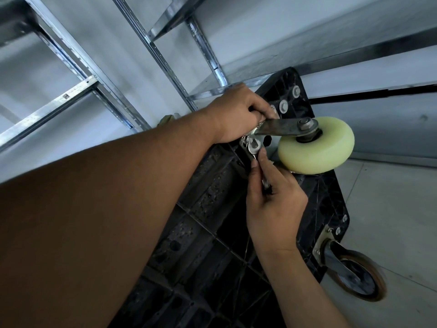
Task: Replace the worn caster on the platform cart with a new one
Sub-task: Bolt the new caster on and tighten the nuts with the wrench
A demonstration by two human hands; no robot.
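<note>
No text, brand or number reads legibly. Small dark mark on the metal shelf rail (pixel 66 95), ten o'clock from centre, possibly a stamp; too blurred to read.

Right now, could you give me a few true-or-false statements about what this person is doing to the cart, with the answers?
1. The cart is turned so that its ribbed black underside shows. True.
2. The pale wheel lies loose on the floor. False: it sits in its metal bracket against the cart, and the left hand grips that bracket.
3. The right hand holds a metal wrench at the bracket's base. True.
4. The other caster also has a pale wheel. False: its wheel is dark with a brownish rim.
</note>
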